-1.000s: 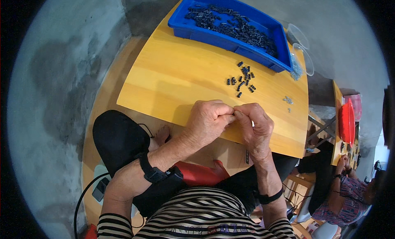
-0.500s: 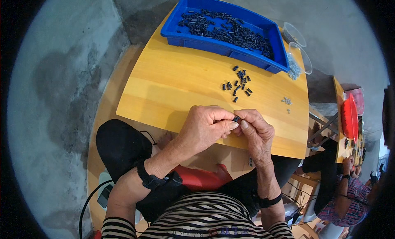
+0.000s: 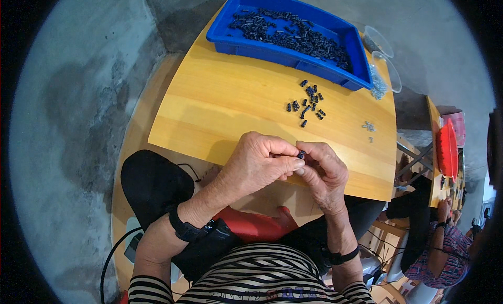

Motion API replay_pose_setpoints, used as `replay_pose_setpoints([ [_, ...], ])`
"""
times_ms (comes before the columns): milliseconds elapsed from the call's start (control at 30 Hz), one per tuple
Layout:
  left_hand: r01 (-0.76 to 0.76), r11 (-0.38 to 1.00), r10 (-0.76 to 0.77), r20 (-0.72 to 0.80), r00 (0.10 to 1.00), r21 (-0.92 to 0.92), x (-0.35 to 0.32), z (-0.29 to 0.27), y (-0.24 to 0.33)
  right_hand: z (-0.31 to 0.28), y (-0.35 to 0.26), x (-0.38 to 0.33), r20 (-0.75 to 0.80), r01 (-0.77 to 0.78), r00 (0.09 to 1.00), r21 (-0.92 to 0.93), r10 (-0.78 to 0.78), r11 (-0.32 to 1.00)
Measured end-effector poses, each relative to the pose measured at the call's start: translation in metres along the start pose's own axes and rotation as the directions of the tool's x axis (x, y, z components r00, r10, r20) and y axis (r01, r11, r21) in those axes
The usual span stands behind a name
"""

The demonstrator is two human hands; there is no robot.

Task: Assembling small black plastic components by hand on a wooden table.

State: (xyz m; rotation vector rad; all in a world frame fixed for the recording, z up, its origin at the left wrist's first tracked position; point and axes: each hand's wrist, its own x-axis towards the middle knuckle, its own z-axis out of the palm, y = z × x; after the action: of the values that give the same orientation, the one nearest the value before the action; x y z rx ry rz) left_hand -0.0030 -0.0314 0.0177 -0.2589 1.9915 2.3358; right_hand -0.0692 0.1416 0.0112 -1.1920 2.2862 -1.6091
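Over the near edge of the yellow wooden table (image 3: 199, 120), my two hands meet at the fingertips. Between thumb and index finger, my left hand (image 3: 262, 157) pinches a small black cylindrical part (image 3: 301, 154). My right hand (image 3: 327, 173) closes on the same part from the other side, its thumb just below it. Fingers cover most of the part. Beyond my hands lies a loose group of similar black parts (image 3: 313, 98). To the right, a few tiny silvery pieces (image 3: 369, 126) rest on the wood; their exact kind is too small to tell.
A blue tray (image 3: 257, 48) full of black parts spans the table's far side. Beside it are a clear tub of small silvery pieces (image 3: 377, 85) and another clear tub (image 3: 378, 39). At right, a person (image 3: 437, 251) works at another table with a red basket (image 3: 447, 149).
My right thumb has shifted down and left against the black part, and the part shows slightly more between my fingertips. The whole view has shifted a little.
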Motion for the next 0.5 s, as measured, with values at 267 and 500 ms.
replay_pose_setpoints([
  [267,-0.031,0.996,0.028,0.033,0.999,0.088,0.000,-0.006,0.001,0.006,-0.002,-0.002,-0.048,0.165,0.982,-0.232,-0.181,0.959],
  [500,0.075,0.996,-0.067,0.154,0.986,-0.044,0.004,-0.015,0.001,0.003,0.003,-0.002,-0.069,0.167,0.980,-0.199,-0.184,0.966],
])
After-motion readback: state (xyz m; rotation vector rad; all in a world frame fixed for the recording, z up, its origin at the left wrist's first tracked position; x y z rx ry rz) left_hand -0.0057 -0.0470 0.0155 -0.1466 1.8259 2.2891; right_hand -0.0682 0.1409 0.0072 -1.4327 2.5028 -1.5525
